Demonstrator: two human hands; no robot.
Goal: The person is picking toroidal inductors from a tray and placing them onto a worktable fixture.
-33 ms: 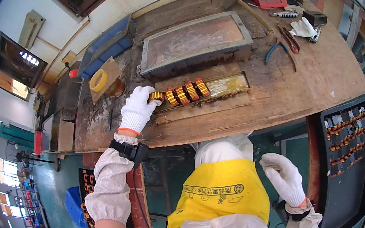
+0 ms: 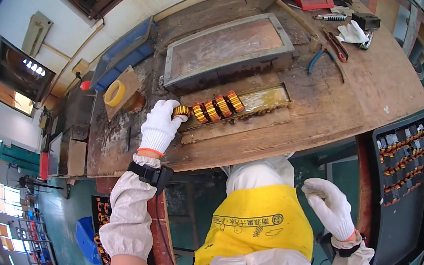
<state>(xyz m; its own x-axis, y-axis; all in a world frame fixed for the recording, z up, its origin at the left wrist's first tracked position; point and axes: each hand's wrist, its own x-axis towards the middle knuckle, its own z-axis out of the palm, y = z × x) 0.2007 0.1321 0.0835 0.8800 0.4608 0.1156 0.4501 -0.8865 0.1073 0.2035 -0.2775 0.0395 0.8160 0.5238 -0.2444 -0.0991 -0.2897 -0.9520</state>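
My left hand [image 2: 158, 125], in a white knit glove, is closed on a copper-wound ring coil [image 2: 182, 111] at the left end of a row. Thumb and fingers sit at the coil's left side. Just right of it, several more ring coils [image 2: 218, 108] stand side by side on edge in a shallow, shiny amber-coloured trough [image 2: 265, 100] set into the wooden bench. My right hand [image 2: 328, 208], gloved too, hangs off the bench's front edge at the right of my yellow apron [image 2: 259, 224]. Its fingers are loosely curved, apart from the thumb, with nothing visible in them.
Behind the coils stands a metal-framed box [image 2: 228, 51] with a glass-like top. A yellow tape roll [image 2: 115, 93] and a blue bin [image 2: 122, 59] are at left. Pliers [image 2: 315, 60] lie at the back right. A black tray [image 2: 400, 211] of coils stands right of the bench.
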